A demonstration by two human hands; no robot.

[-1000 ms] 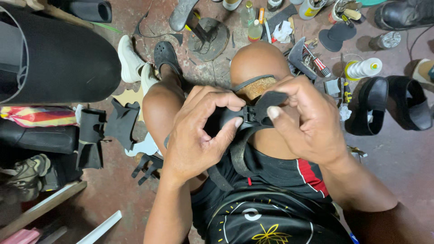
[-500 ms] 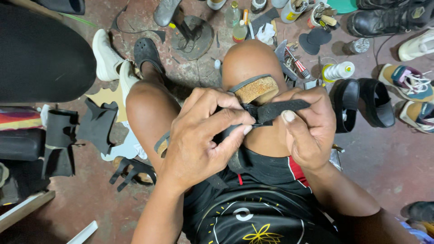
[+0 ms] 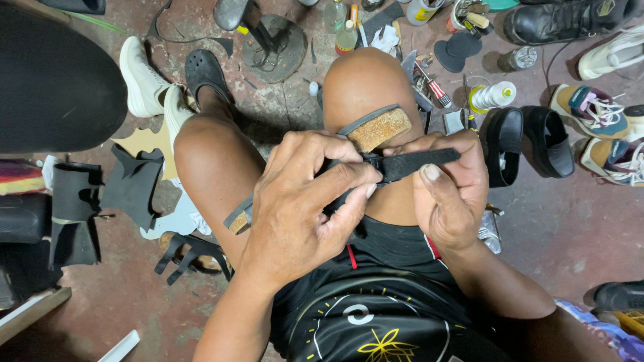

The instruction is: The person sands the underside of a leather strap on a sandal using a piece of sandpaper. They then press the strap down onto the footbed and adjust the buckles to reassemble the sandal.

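I sit with bare knees up, and both hands work on a sandal [image 3: 376,127] with a tan cork sole that rests across my right thigh. My left hand [image 3: 302,201] pinches the sandal's black strap [image 3: 416,163] near its base, thumb and fingers closed on it. My right hand [image 3: 449,194] holds the same strap further along, its free end sticking out to the right over the thumb. A second strap end with a cork-coloured tip [image 3: 238,218] hangs below my left wrist by my left thigh.
The floor holds a metal shoe last stand [image 3: 265,37], glue bottles [image 3: 493,96], a pair of black slip-on shoes [image 3: 530,144], sneakers [image 3: 597,110], a black boot [image 3: 570,20], black cut leather pieces [image 3: 134,184], a white shoe [image 3: 141,77] and a large black roll [image 3: 54,80].
The strap has been pulled out longer to the right between my hands. My view has shifted, with the knees and floor items sliding slightly.
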